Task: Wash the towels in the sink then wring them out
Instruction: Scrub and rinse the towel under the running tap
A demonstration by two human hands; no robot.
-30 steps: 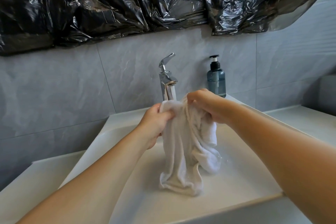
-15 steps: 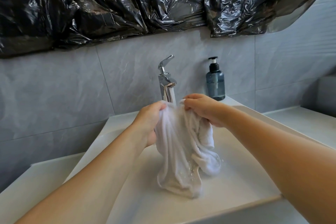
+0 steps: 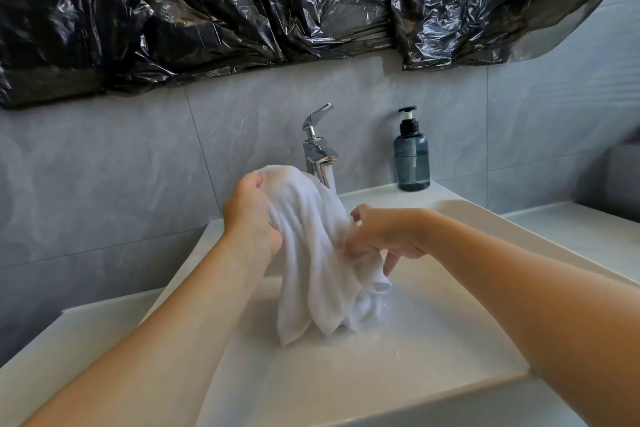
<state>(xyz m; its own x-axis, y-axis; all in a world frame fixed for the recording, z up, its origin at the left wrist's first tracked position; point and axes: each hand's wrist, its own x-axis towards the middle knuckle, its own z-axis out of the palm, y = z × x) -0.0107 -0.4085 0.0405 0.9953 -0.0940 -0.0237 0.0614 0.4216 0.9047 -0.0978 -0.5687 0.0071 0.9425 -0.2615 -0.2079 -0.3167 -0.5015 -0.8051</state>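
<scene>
A wet white towel [image 3: 311, 253] hangs bunched over the white sink basin [image 3: 433, 340], its lower end touching the basin floor. My left hand [image 3: 251, 215] grips the towel's top, raised just in front of the chrome faucet [image 3: 318, 149]. My right hand [image 3: 384, 236] holds the towel lower down at its right side, fingers curled into the cloth, one finger pointing down. Water runs from the faucet spout behind the towel.
A dark blue pump soap bottle [image 3: 411, 156] stands on the sink's back rim at the right. Black plastic sheeting [image 3: 277, 10] covers the wall above the grey tiles. A white counter [image 3: 581, 229] lies to the right of the sink.
My left hand has lifted the towel's top up and to the left. My right hand has slid down from the top to grip the towel's middle.
</scene>
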